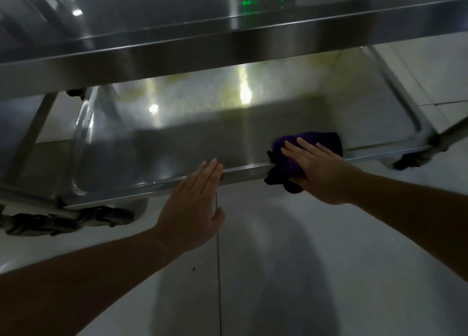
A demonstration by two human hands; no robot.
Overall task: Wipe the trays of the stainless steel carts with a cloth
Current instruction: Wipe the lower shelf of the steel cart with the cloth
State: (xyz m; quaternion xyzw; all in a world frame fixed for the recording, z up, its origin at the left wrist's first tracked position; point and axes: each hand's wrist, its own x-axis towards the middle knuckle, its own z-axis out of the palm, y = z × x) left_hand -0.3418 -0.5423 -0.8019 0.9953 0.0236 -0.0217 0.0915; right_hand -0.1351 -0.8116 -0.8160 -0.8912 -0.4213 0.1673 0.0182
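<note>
A stainless steel cart fills the view, with an upper tray [177,54] across the top and a lower tray [177,138] beneath it. My right hand [319,168] presses flat, fingers straight, on a dark purple cloth [311,143] draped over the lower tray's near rim at its right end. My left hand [195,204] has straight fingers, their tips touching the near rim of the lower tray near its middle.
The cart's legs [405,100] run down to black caster wheels [412,159] at the right and at the lower left [63,220]. A pale tiled floor [278,259] spreads beneath my arms.
</note>
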